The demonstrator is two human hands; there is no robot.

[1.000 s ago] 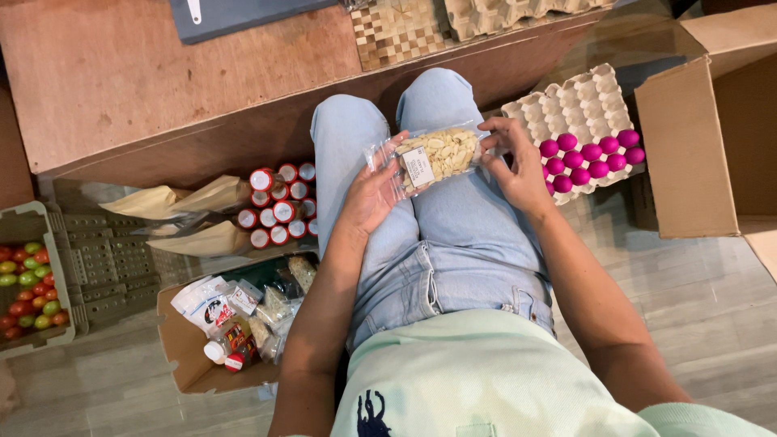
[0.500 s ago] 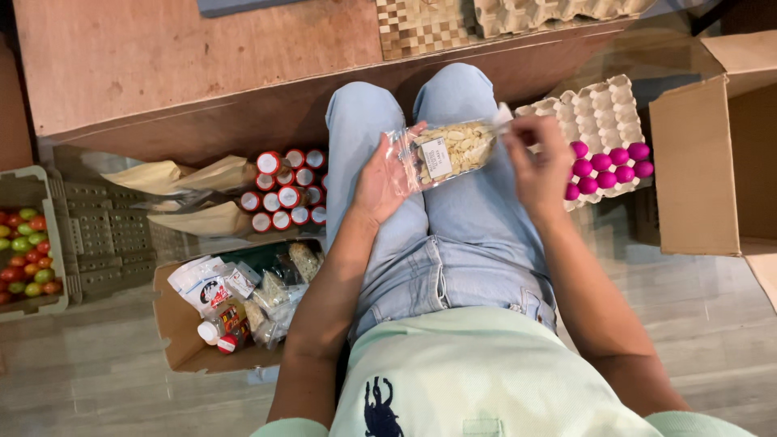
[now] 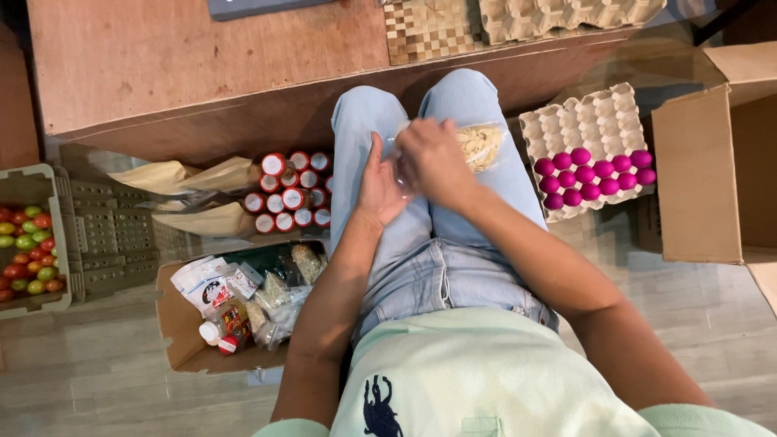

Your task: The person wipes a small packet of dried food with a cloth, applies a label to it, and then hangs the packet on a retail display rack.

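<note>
**Clear Packet Held Over the Lap**

Nearest the camera, a pale green shirt [image 3: 477,372] gives way to light blue jeans [image 3: 437,259]. At the person's left, on the pale plank floor [image 3: 97,380], an open cardboard box [image 3: 174,324] holds small packets and bottles.

Over the knees, the left hand [image 3: 380,182] stands edge-up with straight fingers pressed against the near end of a clear packet of pale pieces [image 3: 477,146]. The right hand [image 3: 433,158] lies across the packet's top, its fingers curled round the plastic. The packet rests on the right thigh, touching both hands.

Farther out, red-capped jars [image 3: 291,190] cluster by the left knee, beside tan paper bags [image 3: 194,174]. A grey crate of small tomatoes [image 3: 28,251] sits at the far left. By the right knee, an egg tray [image 3: 583,121] carries pink eggs [image 3: 595,174] along its near edge, next to a large open carton [image 3: 700,170].
</note>
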